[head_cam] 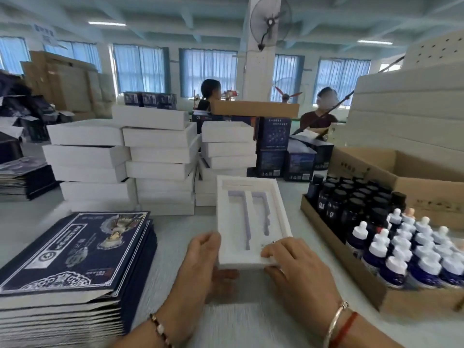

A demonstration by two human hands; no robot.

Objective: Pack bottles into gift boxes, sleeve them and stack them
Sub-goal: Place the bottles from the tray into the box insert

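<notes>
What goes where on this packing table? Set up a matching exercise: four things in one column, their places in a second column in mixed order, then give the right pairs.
Things
1. foam tray
2. bottles
3. flat sleeves
4. white boxes

Places
A. stacked at the near left of the table
B. piled behind the tray, farther from the person
C. held at its near end by the left hand and right hand
D. standing in an open cardboard carton on the right

Pairs: 1-C, 2-D, 3-A, 4-B
</notes>
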